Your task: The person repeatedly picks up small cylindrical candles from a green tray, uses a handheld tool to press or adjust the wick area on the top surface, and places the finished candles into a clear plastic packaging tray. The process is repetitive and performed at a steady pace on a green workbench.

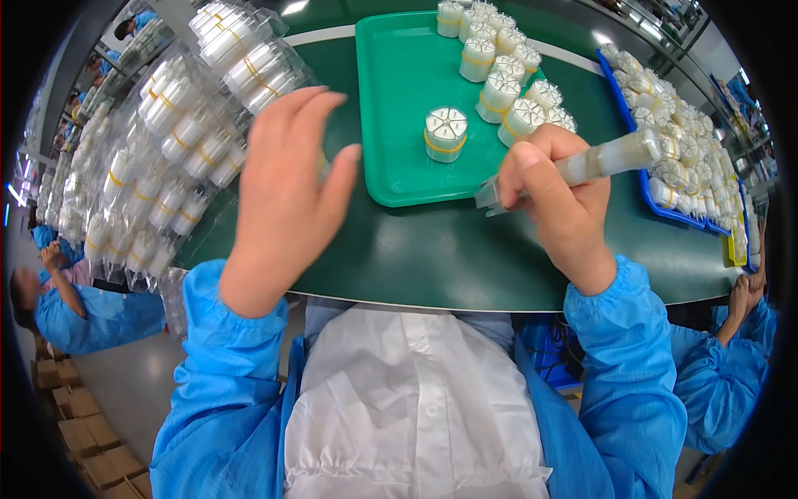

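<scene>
My left hand (287, 195), slightly blurred, hovers left of the green tray (391, 91) with fingers apart and nothing visible in them. My right hand (565, 200) is closed round a hand tool (617, 156) with a pale, wrapped-looking handle and a flat grey end; its exact kind is unclear. That end is just off the tray's near right corner. Inside the tray one round bundle (446, 137) of white segments, bound by a yellow band, stands upright by itself. More such bundles (499, 93) are grouped along the tray's right side.
Many banded white bundles in clear plastic (179, 125) are piled at the left. At the right, a blue tray (636, 179) is heaped with similar pieces. The dark green table (432, 258) curves before me. Other people in blue sleeves sit on both sides; cardboard boxes (100, 424) lie lower left.
</scene>
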{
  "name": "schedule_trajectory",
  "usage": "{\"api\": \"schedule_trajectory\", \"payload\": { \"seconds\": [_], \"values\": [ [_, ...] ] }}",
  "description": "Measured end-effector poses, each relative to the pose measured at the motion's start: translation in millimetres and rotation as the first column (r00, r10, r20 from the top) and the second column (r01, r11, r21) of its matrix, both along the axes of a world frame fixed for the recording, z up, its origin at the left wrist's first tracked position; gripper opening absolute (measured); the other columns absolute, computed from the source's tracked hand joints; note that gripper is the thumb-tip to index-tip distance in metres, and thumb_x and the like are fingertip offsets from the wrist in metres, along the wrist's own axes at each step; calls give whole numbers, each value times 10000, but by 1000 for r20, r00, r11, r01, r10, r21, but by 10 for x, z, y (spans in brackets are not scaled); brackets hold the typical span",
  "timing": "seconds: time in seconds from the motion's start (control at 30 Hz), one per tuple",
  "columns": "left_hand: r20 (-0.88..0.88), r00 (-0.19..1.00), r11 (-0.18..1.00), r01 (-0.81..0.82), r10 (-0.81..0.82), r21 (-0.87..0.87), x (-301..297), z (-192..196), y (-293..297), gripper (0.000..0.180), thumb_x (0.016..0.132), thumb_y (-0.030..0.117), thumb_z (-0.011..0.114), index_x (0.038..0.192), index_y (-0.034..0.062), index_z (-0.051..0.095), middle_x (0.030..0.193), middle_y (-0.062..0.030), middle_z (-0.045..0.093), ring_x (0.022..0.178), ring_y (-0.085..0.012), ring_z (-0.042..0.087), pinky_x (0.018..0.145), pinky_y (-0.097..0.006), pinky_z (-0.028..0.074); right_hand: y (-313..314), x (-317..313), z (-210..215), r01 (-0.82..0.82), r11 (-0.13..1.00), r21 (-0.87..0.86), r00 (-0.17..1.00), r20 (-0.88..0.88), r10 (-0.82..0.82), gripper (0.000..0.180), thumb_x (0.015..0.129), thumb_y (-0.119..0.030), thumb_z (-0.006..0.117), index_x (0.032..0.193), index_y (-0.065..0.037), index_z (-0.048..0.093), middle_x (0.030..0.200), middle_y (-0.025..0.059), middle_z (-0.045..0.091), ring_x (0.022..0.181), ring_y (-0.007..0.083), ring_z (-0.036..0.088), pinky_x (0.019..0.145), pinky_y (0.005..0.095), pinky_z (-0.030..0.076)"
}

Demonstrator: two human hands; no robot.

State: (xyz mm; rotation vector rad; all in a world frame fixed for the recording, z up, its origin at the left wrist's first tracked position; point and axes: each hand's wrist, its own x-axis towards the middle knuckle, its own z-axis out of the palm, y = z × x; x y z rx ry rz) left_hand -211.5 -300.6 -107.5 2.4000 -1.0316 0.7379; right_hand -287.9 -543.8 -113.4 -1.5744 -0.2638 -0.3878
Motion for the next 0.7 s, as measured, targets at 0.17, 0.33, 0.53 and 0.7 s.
{"api": "schedule_trajectory", "payload": {
  "seconds": [0.17,0.33,0.53,0.7],
  "values": [
    [-91,952,949,278,-293,-147,121,-156,-637,414,860,90,687,1245,10,555,1214,-194,603,1109,-382,583,943,-426,486,-96,54,30,39,999,34,998,50,-41,275,982,-138,579,726,-51,529,657,27,599,590,75,549,521,237,425],
    [-144,914,918,353,-380,-179,151,-190,-711,428,793,104,762,1177,4,602,1110,-163,636,999,-337,631,838,-389,520,-215,38,133,53,997,62,999,6,-53,290,992,-164,568,728,-52,528,663,32,606,601,85,581,522,227,447],
    [-221,891,908,344,-396,-239,-299,-155,-515,536,634,147,894,1098,30,652,1013,-107,640,861,-266,624,727,-341,522,-126,-12,140,-22,996,92,1000,15,21,301,986,-163,575,711,-55,518,645,39,606,554,82,547,497,236,433],
    [-253,881,905,333,-399,-266,-475,-193,-459,542,616,210,905,1058,12,663,950,-107,633,845,-269,620,695,-349,510,-48,-62,127,-36,998,56,999,-20,37,300,976,-172,557,704,-60,493,618,66,589,510,73,465,460,241,360]
  ]
}}
